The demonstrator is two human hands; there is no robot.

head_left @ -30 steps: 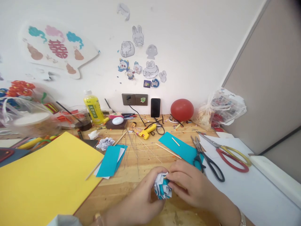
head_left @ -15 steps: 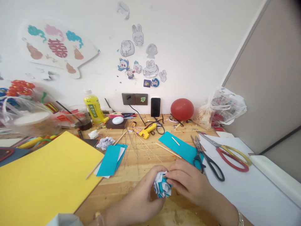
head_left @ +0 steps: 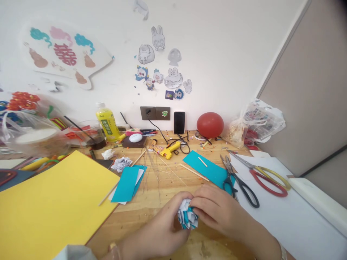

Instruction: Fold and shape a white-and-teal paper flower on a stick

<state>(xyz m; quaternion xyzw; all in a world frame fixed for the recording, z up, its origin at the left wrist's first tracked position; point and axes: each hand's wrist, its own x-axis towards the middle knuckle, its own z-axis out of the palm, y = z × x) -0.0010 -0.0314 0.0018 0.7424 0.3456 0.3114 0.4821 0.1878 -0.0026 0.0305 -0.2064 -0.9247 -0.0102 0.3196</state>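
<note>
A paper flower (head_left: 187, 215) of folded white and blue paper sits low in the middle of the head view. My left hand (head_left: 166, 220) is closed round its left side, thumb near the top. From the right, my right hand (head_left: 217, 207) pinches at the flower's upper edge. A tan bit, seemingly the end of a small wooden stick (head_left: 190, 207), shows at its fingertips; the fingers hide the rest. Left of the hands lie folded blue papers (head_left: 126, 184). On the right are a blue paper strip (head_left: 210, 169) and black-handled scissors (head_left: 240, 184).
Yellow paper (head_left: 54, 202) covers the left of the table. Red-and-yellow-handled scissors (head_left: 267, 178) lie on white sheets (head_left: 287, 216). Toward the wall are a yellow glue gun (head_left: 170, 150), a phone (head_left: 179, 122), a red balloon (head_left: 210, 124), a drink bottle (head_left: 107, 122) and a pale paper flower (head_left: 121, 164).
Both hands stay on the flower, which sits very slightly lower in view. The right fingertips have shifted a little, and less of the tan stick shows between them.
</note>
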